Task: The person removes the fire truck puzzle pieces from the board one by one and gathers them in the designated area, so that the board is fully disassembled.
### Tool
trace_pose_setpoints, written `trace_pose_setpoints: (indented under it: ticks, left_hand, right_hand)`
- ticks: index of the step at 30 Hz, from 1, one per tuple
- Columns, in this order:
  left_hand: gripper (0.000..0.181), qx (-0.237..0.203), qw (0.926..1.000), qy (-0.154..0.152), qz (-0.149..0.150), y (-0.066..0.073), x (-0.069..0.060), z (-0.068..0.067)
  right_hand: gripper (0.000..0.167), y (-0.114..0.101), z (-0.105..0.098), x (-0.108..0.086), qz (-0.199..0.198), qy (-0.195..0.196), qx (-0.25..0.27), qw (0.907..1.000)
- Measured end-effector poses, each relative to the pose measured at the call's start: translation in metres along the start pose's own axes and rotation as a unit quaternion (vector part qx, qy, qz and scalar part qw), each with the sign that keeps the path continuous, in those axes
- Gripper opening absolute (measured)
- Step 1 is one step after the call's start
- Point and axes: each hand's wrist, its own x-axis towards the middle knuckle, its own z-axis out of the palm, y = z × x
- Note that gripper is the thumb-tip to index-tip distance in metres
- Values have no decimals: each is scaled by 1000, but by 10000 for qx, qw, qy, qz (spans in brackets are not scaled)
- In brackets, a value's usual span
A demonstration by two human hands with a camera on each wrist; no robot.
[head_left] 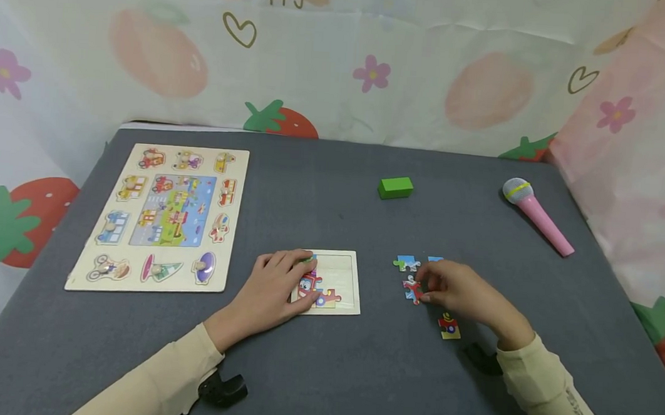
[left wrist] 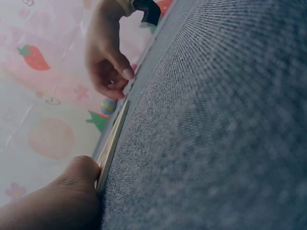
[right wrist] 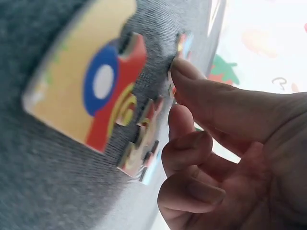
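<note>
At the far left of the grey cloth-covered counter [head_left: 313, 369], a large pale wooden board with colourful vehicle cutouts [head_left: 125, 187] lies just left of the left fingers. The left hand [head_left: 274, 289] rests with fingers extended and thumb apart over the left side of a small, pale wooden puzzle tray [head_left: 346, 277]; joined cartoon puzzle pieces [head_left: 328, 298] show beside the thumb. A bright green rectangular block [head_left: 395, 188] sits well beyond the right fingers. A green-and-blue jigsaw piece [head_left: 405, 263] lies just beyond their tips; a red-and-blue jigsaw piece [head_left: 411, 289] is right at them. The right hand [head_left: 460, 292] has curled fingers; I cannot tell whether they pinch that piece. A red-and-yellow jigsaw piece with a blue wheel [head_left: 449, 327] lies nearer the person than those fingers. Far to their right is a pink-handled toy microphone [head_left: 543, 221].
</note>
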Motion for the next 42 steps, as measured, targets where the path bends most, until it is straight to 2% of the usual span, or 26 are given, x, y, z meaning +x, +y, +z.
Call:
trace_pose_setpoints:
  ticks: [6,18,22,24,29,36,42]
  left_hand:
    - [54,20,10000,42,22,-1,0,0]
    - [55,-15,10000,-38,-64,0,1,-1]
    - [55,-35,9999,-83,-105,1,0,-2]
    - [55,-33,9998,-144,-134,2,0,-3]
    - [57,52,9995,-305,-45,3,1,-7]
    - [62,-13,9980,-621,95,0,0,-15]
    - [68,-264,9951,-913,284,-7,-1,-21]
  right_hand:
    - [21,0,4,0,-110,-47,-52,9999]
    - [21,-6,1,0,7,-169,-178,9997]
    - [20,-20,2,3,-111,16,-291,9995]
    - [20,-29,5,8,-307,102,-359,9988]
    - [23,-55,25,25,-745,8,-626,9953]
    - [24,-86,52,48,-825,-305,-809,9928]
    - [23,-97,64,57,-738,-153,-794,9940]
